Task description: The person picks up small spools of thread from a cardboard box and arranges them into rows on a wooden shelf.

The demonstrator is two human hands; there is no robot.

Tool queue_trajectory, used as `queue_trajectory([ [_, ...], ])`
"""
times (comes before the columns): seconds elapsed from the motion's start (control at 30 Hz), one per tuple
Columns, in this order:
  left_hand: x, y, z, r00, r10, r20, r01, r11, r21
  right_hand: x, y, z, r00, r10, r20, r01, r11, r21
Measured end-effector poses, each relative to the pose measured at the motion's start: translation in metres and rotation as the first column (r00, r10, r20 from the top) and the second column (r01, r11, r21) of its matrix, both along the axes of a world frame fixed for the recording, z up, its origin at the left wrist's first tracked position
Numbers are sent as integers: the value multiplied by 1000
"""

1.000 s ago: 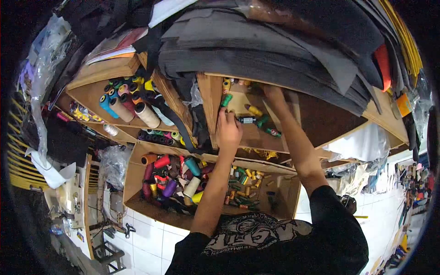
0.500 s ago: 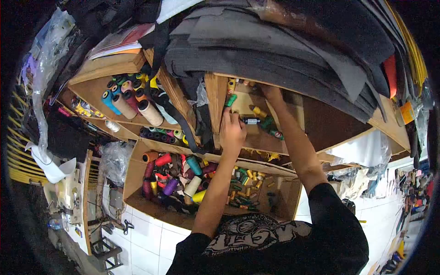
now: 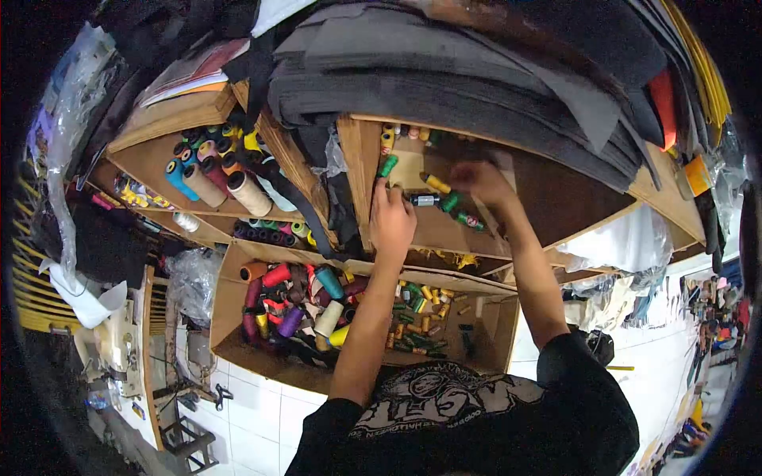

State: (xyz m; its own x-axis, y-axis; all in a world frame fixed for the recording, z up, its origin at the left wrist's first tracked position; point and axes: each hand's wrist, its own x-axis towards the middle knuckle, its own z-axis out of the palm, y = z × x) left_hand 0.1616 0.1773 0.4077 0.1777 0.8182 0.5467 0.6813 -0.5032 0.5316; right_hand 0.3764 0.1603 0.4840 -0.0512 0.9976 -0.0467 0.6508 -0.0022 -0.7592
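Reaching into an open wooden compartment, the person has both bare hands among small thread spools. The left hand is at the left side, fingertips just below a green spool and beside a dark spool with a pale label; whether the fingers touch or grip either one cannot be told. The right hand is blurred, its fingers bent to the left near a yellow spool, and what it holds, if anything, cannot be made out. A middle green spool lies near the yellow one, with a labelled green spool to its lower right. Another yellow spool is by the wooden divider. Dark sheets are stacked above the compartment. Below it, a cardboard box contains large cones, among them a purple cone, and many small spools. In the compartment to the left, a cream cone lies tilted among other coloured cones
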Motion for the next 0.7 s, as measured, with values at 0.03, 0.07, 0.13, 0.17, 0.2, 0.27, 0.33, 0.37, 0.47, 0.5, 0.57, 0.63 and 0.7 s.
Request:
queue_trajectory([
  [0.03, 0, 0, 0, 1000, -1, 0, 1, 1000, -8, 8, -4, -9, 995, 90, 53, -86, 994, -71],
  [0.07, 0, 0, 3, 1000, 2, 2, -2, 1000, 3, 5, -9, -8, 982, 88, 166, -79, 995, -63],
  [0.13, -1, -3, 7, 1000, 0, 0, 0, 1000, 19, -6, -22, -10, 923, 74, 377, -60, 997, -48],
  [0.17, -1, -3, 6, 1000, -2, 7, 1, 1000, 21, -7, -26, -12, 917, 69, 393, -91, 995, 38],
  [0.2, 0, -1, 5, 1000, -1, 15, 0, 1000, 25, -8, -26, -16, 909, 64, 411, -126, 984, 125],
  [0.27, 0, -2, 5, 1000, 0, 12, 0, 1000, 19, -10, -29, -18, 870, 57, 490, -170, 967, 189],
  [0.33, -1, -2, 7, 1000, 1, -10, -1, 1000, 7, -13, -29, -16, 794, 57, 605, -183, 972, 149],
  [0.37, -1, -1, 7, 1000, -5, -12, 5, 1000, 7, -10, -28, -12, 855, 60, 516, -132, 986, 104],
  [0.47, -2, 0, 0, 1000, 1, -20, -1, 1000, 23, 1, -24, 2, 979, -8, 204, -1, 999, 44],
  [0.5, -1, 1, -1, 1000, 9, -23, -8, 999, 40, 3, -20, 6, 994, -66, 82, 59, 995, 83],
  [0.57, 1, -2, 5, 1000, 22, -2, -22, 1000, 17, 16, -3, -11, 948, -253, -194, 265, 963, 39],
  [0.63, 1, -5, 8, 1000, 19, 5, -18, 1000, -18, 36, 42, -74, 910, -326, -256, 396, 866, 305],
  [0.7, 2, -5, 11, 999, 36, 18, -36, 999, -31, 27, 56, -78, 882, -414, -223, 470, 783, 406],
])
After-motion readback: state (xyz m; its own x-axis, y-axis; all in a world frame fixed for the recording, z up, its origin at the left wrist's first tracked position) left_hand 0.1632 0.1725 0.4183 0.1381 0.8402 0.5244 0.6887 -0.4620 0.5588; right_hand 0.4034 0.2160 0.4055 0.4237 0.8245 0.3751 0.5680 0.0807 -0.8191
